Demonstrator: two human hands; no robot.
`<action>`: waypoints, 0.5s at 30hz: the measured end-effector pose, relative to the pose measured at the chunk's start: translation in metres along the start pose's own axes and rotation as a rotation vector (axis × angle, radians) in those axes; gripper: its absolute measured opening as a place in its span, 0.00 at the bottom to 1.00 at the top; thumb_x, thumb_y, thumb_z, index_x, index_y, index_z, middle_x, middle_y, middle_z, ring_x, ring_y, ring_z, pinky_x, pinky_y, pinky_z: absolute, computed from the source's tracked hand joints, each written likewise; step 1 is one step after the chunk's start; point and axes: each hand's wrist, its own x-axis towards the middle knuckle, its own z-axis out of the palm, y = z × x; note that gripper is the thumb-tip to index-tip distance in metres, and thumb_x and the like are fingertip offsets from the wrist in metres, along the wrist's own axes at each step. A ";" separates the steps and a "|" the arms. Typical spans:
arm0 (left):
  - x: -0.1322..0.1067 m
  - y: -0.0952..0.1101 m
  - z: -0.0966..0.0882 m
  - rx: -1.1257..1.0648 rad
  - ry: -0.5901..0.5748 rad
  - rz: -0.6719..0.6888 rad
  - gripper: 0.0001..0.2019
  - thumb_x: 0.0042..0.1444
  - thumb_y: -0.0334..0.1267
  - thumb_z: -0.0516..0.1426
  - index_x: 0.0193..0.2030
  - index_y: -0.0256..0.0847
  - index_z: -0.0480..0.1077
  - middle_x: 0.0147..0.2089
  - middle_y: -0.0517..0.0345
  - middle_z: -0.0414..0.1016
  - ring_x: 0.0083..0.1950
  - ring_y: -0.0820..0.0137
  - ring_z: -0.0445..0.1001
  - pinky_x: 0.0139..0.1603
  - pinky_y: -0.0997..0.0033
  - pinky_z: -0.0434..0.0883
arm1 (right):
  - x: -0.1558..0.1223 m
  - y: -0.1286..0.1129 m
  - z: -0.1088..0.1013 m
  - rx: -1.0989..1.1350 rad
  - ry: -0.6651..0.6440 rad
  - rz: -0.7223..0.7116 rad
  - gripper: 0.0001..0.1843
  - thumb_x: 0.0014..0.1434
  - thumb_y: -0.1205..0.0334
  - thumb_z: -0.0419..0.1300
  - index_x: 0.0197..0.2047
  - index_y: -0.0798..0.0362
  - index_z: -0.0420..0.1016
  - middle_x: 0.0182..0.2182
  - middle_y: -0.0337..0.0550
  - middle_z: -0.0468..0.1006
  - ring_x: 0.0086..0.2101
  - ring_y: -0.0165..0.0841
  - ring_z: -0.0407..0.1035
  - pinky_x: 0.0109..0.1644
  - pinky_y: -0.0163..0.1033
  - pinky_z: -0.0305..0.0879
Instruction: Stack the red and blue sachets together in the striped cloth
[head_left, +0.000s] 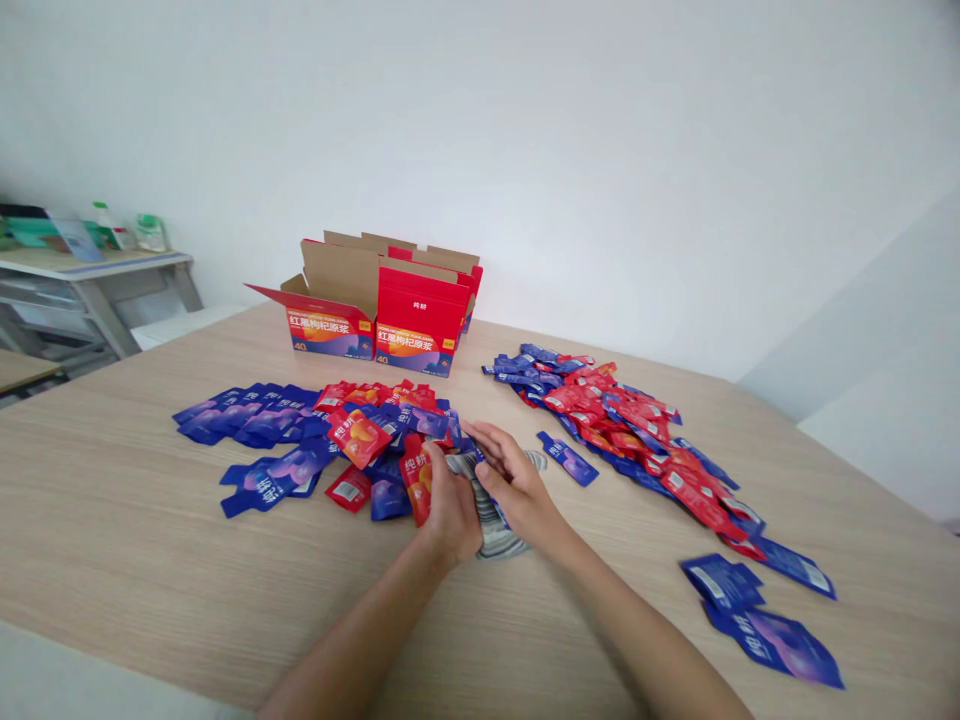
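Note:
My left hand is closed around a grey striped cloth, thumb up. A red pouch lies against its outer side; whether the hand grips it too I cannot tell. My right hand is closed over a blue pouch, mostly hidden, pressed against the cloth. Left of my hands is a spread of spouted pouches, red ones such as a red pouch with orange print and blue ones like a blue pouch with purple print. One blue pouch lies alone to the right.
A long heap of red and blue pouches runs across the right side. Two blue pouches lie near right. Open cartons, including a left carton and a right carton, stand at the back by the wall. A side desk holds bottles.

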 end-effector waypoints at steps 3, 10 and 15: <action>-0.001 0.019 0.001 -0.032 -0.011 0.071 0.45 0.60 0.72 0.40 0.64 0.35 0.69 0.58 0.39 0.77 0.63 0.48 0.73 0.66 0.43 0.64 | 0.000 -0.006 0.001 0.093 -0.021 0.023 0.23 0.67 0.48 0.61 0.63 0.41 0.67 0.64 0.44 0.71 0.65 0.39 0.63 0.70 0.50 0.59; 0.001 0.035 0.000 -0.047 -0.115 0.065 0.44 0.60 0.71 0.42 0.62 0.32 0.71 0.55 0.35 0.79 0.58 0.46 0.76 0.62 0.39 0.66 | 0.009 -0.009 -0.034 -0.463 0.103 -0.063 0.17 0.68 0.54 0.58 0.57 0.45 0.77 0.63 0.47 0.72 0.63 0.43 0.66 0.69 0.54 0.61; 0.001 0.022 -0.003 -0.047 -0.141 0.005 0.43 0.59 0.71 0.45 0.61 0.34 0.71 0.55 0.38 0.79 0.58 0.48 0.76 0.63 0.43 0.67 | 0.007 -0.001 -0.035 -0.856 -0.022 -0.109 0.17 0.70 0.60 0.52 0.54 0.50 0.79 0.63 0.53 0.72 0.64 0.46 0.64 0.71 0.62 0.52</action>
